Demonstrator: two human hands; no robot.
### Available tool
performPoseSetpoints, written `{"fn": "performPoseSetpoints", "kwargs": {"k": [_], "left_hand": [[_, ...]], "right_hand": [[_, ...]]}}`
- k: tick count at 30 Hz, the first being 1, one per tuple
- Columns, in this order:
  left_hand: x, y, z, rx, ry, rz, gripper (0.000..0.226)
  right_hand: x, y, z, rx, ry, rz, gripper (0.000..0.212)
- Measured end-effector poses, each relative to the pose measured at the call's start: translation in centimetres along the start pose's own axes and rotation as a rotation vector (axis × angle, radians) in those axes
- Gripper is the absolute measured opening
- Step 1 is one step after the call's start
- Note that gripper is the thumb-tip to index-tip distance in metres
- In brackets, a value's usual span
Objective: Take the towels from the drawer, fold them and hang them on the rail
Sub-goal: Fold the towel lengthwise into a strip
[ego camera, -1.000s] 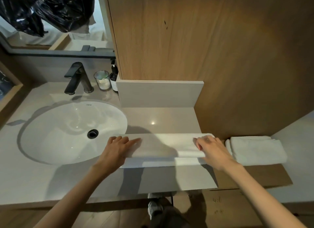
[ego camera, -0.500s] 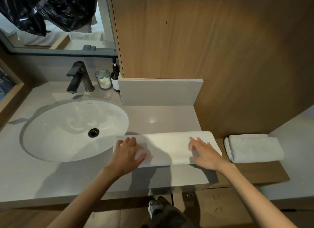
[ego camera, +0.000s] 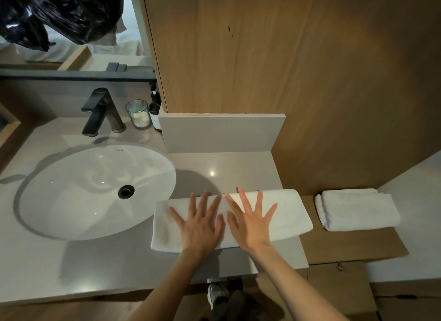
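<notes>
Left hand [ego camera: 200,227] and right hand [ego camera: 250,222], fingers spread wide, flat side by side on the folded white towel [ego camera: 288,213].

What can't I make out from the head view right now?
Rail: outside the head view's frame.
Drawer: not identifiable; the countertop edge hides what lies below.
Towel middle: covered by the left hand and right hand, both flat on it.
Bottle label: too small, partly behind the grey panel.
</notes>
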State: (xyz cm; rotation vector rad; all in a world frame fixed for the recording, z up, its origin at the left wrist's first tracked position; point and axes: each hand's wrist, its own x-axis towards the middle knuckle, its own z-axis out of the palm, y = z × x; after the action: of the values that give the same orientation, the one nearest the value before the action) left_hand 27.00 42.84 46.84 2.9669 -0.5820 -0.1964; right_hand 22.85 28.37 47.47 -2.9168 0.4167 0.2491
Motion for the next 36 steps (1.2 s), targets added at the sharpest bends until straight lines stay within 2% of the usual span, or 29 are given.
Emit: {"fn": "performPoseSetpoints", "kwargs": {"k": [3,10,18,22,27,30,36], "left_hand": [[-0.2,-0.5,0.0,0.015,0.016,-0.005,0.059],[-1.4,-2.9,0.6,0.021,0.09,-0.119,0.066],[-1.9,-3.3,0.8,-0.016,0.141,-0.145,0.066],[-1.8,-3.4,0.9,-0.011,0.137,-0.14,0.066],[-2.3,-3.9,1.0,-0.018,0.13,-0.115,0.067],[-3.7,-4.1,1.2,-0.04,0.129,-0.103,0.068],[-7.2,-4.2,1.0,-0.058,0.057,-0.082,0.068]], "right_hand": [[0.6,2.5,-0.1,-0.053,0.029,-0.055,0.055],[0.9,9.1,-0.8,-0.115,0.059,0.047,0.052],[0.3,10.3,-1.5,0.194,0.093,0.243,0.061],[0.4,10.6,-1.4,0.373,0.055,0.372,0.066],[-0.4,10.3,-1.3,0.603,0.225,0.37,0.064],[-1.6,10.3,-1.4,0.633,0.288,0.371,0.059],[-5.1,10.9,-1.9,0.652,0.161,0.295,0.046]]}}
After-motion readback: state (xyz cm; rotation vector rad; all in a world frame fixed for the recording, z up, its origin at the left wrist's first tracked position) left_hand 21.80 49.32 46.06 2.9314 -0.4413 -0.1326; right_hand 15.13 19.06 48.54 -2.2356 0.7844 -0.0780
